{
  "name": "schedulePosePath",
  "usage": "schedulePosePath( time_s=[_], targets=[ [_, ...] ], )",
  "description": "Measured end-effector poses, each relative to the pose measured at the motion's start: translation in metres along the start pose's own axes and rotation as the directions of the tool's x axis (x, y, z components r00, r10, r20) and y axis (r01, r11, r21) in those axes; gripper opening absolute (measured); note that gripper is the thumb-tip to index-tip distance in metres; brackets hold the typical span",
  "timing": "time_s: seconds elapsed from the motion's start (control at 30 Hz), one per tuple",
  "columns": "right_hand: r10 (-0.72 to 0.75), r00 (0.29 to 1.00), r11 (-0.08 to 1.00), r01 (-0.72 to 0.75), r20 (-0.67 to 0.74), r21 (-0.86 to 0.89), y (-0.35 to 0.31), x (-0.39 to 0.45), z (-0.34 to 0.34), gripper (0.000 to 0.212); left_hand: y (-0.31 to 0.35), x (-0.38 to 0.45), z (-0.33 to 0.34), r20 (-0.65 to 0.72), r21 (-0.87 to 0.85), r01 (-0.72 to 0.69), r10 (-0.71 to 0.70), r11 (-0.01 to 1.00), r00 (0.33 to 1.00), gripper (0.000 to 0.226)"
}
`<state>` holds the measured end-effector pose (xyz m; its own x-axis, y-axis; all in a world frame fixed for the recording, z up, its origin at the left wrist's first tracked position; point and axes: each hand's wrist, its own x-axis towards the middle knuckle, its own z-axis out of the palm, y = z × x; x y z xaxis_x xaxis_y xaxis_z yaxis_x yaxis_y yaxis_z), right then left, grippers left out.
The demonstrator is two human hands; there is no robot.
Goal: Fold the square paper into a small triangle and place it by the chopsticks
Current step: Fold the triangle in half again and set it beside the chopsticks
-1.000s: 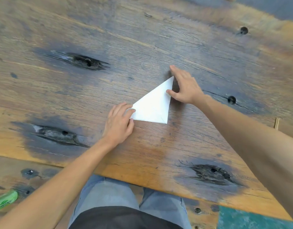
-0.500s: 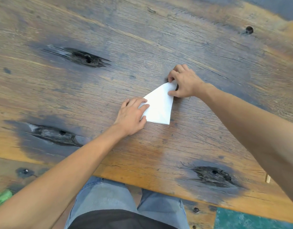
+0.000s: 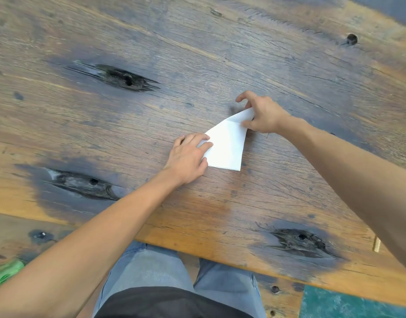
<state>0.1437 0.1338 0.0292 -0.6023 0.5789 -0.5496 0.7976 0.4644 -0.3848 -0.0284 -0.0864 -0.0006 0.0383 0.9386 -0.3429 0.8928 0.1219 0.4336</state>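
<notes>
From the camera on my head I look down on a worn wooden table (image 3: 151,125), dark with stains and knots. The white paper (image 3: 227,145), already folded into a triangle, lies near the middle of it, a little to my right.

My left hand (image 3: 188,157) lies flat on the near left corner of the paper, fingers together and spread over the edge, pressing it to the wood. It is not gripping anything, only holding the sheet down.

My right hand (image 3: 261,113) is at the far corner of the paper. Thumb and fingers are closed on that tip in a pinch, and the corner is lifted off the table and bent back toward me, so a short fold line shows across the top of the triangle. The rest of the sheet stays flat, its lowest corner pointing toward the table's near edge.

At the right edge of the table, just beside my right forearm, a pale stick end (image 3: 376,243) shows; I cannot tell whether it is a chopstick.

Below the table edge I see my grey trousers (image 3: 151,267), a green thing (image 3: 5,274) on the floor to my left, and a teal patch (image 3: 348,304) at lower right.
</notes>
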Motion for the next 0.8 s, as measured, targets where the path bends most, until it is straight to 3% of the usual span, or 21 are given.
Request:
schedulePosePath(
  time_s=[0.23, 0.4, 0.53, 0.67, 0.8],
  targets=[
    [0.125, 0.952, 0.948, -0.031, -0.281, 0.317, -0.034, -0.049, 0.022, 0.059, -0.007, -0.003, -0.007, 0.057, 0.004, -0.040, 0.040, 0.999, 0.998, 0.060],
    [0.123, 0.886, 0.976, -0.027, -0.447, 0.215, -0.076, -0.080, 0.060, 0.044, -0.026, -0.024, -0.016, 0.024, -0.024, -0.006, 0.007, 1.000, 1.000, 0.080],
    [0.109, 0.840, 0.982, -0.008, -0.531, 0.189, -0.105, -0.090, 0.089, 0.033, -0.050, -0.041, -0.020, -0.022, -0.091, 0.100, -0.102, 0.991, 0.994, 0.068],
    [0.077, 0.789, 0.985, 0.036, -0.610, 0.170, -0.130, -0.092, 0.116, 0.024, -0.066, -0.046, -0.023, -0.002, -0.209, 0.107, -0.110, 0.972, 0.994, 0.057],
    [0.087, 0.800, 0.983, 0.028, -0.593, 0.182, -0.149, -0.087, 0.136, 0.027, -0.073, -0.045, -0.022, -0.001, -0.291, 0.094, -0.099, 0.952, 0.995, 0.051]
  ],
)
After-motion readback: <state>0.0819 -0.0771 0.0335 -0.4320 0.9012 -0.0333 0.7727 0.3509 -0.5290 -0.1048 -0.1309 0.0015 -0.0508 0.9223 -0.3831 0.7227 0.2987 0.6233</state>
